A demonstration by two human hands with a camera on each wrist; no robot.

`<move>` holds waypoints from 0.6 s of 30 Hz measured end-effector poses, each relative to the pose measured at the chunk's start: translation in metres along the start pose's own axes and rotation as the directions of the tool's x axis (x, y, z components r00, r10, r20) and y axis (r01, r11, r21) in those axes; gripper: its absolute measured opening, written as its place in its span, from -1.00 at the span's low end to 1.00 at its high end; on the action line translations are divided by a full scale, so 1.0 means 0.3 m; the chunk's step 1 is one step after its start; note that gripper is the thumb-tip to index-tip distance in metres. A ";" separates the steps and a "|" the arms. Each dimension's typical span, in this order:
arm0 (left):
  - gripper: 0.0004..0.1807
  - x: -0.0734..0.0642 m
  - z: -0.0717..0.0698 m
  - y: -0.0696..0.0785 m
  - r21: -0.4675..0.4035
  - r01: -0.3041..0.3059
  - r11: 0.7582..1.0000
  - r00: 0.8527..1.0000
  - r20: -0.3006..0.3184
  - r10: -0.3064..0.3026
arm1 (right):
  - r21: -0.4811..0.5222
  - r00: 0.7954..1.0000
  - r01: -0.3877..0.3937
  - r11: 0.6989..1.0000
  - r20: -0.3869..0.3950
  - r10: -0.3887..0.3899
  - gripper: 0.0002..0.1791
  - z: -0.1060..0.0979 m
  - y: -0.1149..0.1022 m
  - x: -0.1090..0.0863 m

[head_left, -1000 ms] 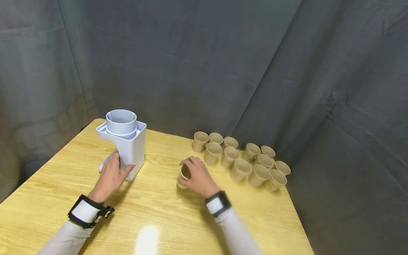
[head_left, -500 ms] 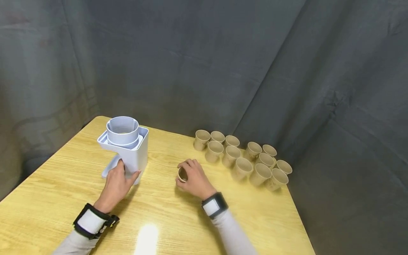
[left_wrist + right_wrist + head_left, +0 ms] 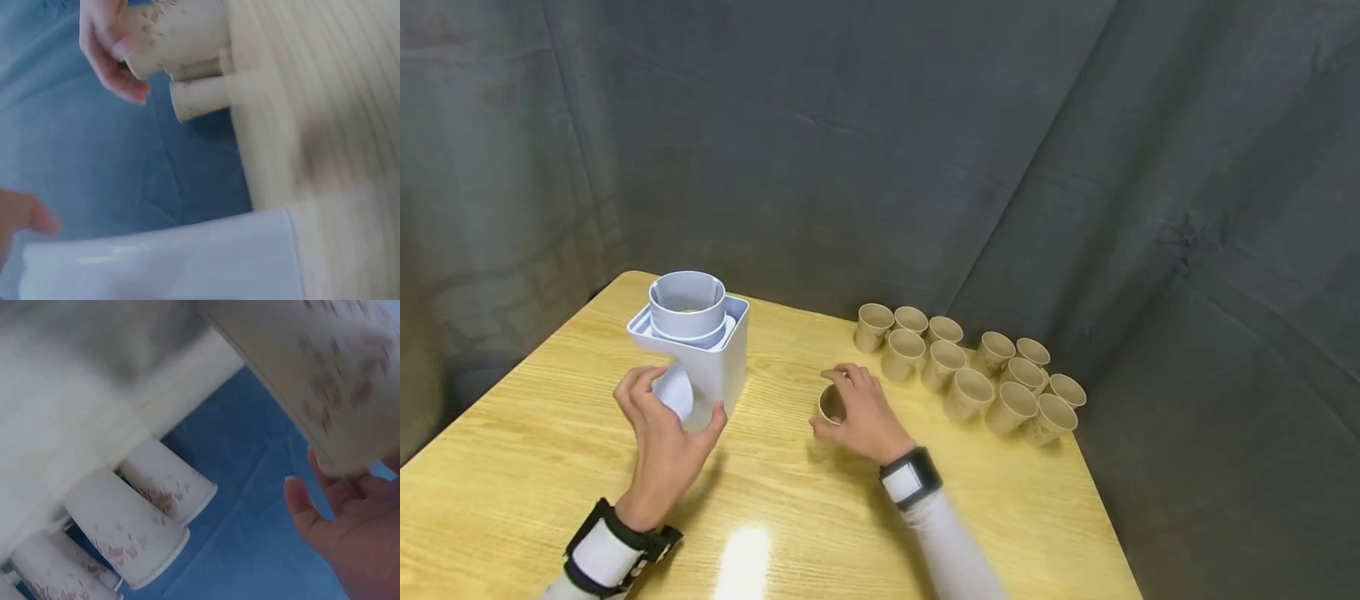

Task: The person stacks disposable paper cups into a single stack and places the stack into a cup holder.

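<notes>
In the head view, a white device (image 3: 722,375) with an open-topped round collar (image 3: 687,304) stands at the table's left. My left hand (image 3: 662,442) is in front of it, fingers bent and thumb spread apart, holding nothing. A pale rounded part (image 3: 674,392) of the device shows between finger and thumb. In the left wrist view, a fingertip (image 3: 40,219) is apart from the device's smooth wall (image 3: 169,262). My right hand (image 3: 868,421) grips a brown paper cup (image 3: 832,406) near its rim, mid-table. The right wrist view shows the cup's leaf print (image 3: 331,394).
Several matching paper cups (image 3: 943,365) stand upright in close rows at the table's back right. A dark grey curtain (image 3: 820,167) hangs behind and to the right. The wooden table (image 3: 797,517) has a bright glare spot near the front.
My left hand has let go of the device and lifted away a little, with fingers spread wider. The device sits slightly nearer than a second ago. My right hand keeps holding the paper cup.
</notes>
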State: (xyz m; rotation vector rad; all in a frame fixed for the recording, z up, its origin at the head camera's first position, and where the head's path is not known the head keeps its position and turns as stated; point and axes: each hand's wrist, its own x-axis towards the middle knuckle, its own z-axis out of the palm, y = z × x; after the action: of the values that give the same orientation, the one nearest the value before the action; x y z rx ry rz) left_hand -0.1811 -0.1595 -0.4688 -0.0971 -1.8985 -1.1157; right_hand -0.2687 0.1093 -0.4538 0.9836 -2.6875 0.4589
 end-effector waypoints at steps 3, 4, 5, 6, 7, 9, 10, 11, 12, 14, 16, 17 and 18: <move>-0.29 -0.005 0.012 0.033 -0.081 -0.120 0.989 0.990 -0.089 0.113 | 0.071 0.999 -0.017 0.997 -0.030 0.019 -0.26 -0.040 0.023 0.006; -0.33 -0.006 0.022 0.043 -0.116 -0.163 0.980 0.983 -0.099 0.152 | 0.092 0.999 -0.025 0.995 -0.041 0.029 -0.29 -0.054 0.032 0.009; -0.36 -0.007 0.033 0.052 -0.145 -0.204 0.968 0.977 -0.096 0.191 | 0.109 0.998 -0.034 0.993 -0.053 0.040 -0.30 -0.068 0.043 0.013; -0.39 -0.008 0.047 0.060 -0.180 -0.237 0.955 0.971 -0.079 0.226 | 0.111 0.996 -0.046 0.993 -0.066 0.053 -0.32 -0.080 0.056 0.018; -0.42 -0.009 0.062 0.068 -0.223 -0.260 0.939 0.966 -0.053 0.254 | 0.113 0.995 -0.058 0.992 -0.077 0.066 -0.33 -0.092 0.071 0.022; -0.47 -0.014 0.092 0.082 -0.286 -0.258 0.923 0.959 0.039 0.281 | 0.112 0.991 -0.079 0.991 -0.101 0.091 -0.37 -0.112 0.102 0.030; -0.47 -0.014 0.108 0.089 -0.312 -0.236 0.920 0.956 0.096 0.278 | 0.115 0.988 -0.089 0.989 -0.112 0.102 -0.38 -0.121 0.120 0.035; -0.45 -0.015 0.125 0.093 -0.330 -0.210 0.921 0.951 0.152 0.271 | 0.120 0.986 -0.101 0.988 -0.119 0.116 -0.40 -0.129 0.138 0.039; -0.41 -0.017 0.141 0.096 -0.340 -0.174 0.924 0.944 0.210 0.254 | 0.124 0.984 -0.118 0.985 -0.121 0.133 -0.42 -0.137 0.157 0.043; -0.31 -0.019 0.175 0.100 -0.330 -0.104 0.938 0.922 0.322 0.215 | 0.135 0.977 -0.157 0.978 -0.122 0.174 -0.43 -0.149 0.195 0.047; -0.23 -0.021 0.210 0.099 -0.324 -0.032 0.946 0.886 0.428 0.177 | 0.139 0.970 -0.203 0.969 -0.106 0.218 -0.44 -0.157 0.233 0.050; -0.20 -0.023 0.227 0.097 -0.317 0.002 0.948 0.863 0.480 0.159 | 0.135 0.966 -0.225 0.965 -0.097 0.239 -0.45 -0.162 0.249 0.051; -0.16 -0.024 0.244 0.094 -0.312 0.041 0.949 0.836 0.531 0.138 | 0.127 0.962 -0.246 0.961 -0.088 0.258 -0.44 -0.163 0.266 0.052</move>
State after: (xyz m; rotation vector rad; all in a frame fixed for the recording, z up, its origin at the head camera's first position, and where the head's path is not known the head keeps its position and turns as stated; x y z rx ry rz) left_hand -0.2118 -0.0870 -0.4687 -0.7121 -2.1733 -1.4566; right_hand -0.3270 0.1760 -0.4203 0.6246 -2.7272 0.7022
